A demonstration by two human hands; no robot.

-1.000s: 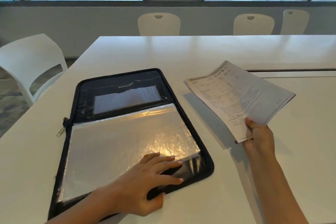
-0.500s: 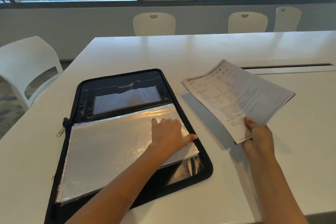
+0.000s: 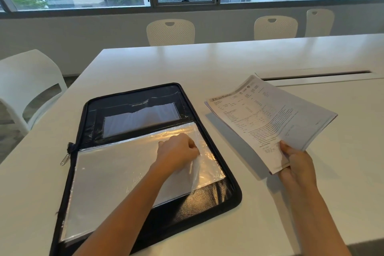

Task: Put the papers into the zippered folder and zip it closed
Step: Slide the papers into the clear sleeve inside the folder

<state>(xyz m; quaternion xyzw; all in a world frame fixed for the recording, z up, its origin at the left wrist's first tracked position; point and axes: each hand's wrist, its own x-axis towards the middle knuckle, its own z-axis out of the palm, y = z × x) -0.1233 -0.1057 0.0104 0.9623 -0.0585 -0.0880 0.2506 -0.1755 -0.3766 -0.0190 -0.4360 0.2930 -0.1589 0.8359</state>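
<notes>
A black zippered folder (image 3: 220, 201) lies open flat on the white table (image 3: 187, 62). Clear plastic sleeves (image 3: 116, 176) fill its near half; a pocket with a clear window (image 3: 141, 118) is on the far half. My left hand (image 3: 176, 151) rests on the sleeves near their right edge, fingers pinched on the top sleeve, whose edge lifts slightly. The zipper pull (image 3: 65, 159) hangs at the folder's left side. My right hand (image 3: 295, 162) holds a stack of printed papers (image 3: 268, 118) by its near corner, above the table to the right of the folder.
White chairs stand at the far side (image 3: 170, 31) (image 3: 275, 27) and at the left (image 3: 27, 81) of the table. A long cable slot (image 3: 315, 75) runs across the table at the right, behind the papers. Windows line the back wall.
My left hand slid from the folder's near right corner up along the sleeves and closed its fingers on the top sleeve's edge. The papers in my right hand stayed about where they were.
</notes>
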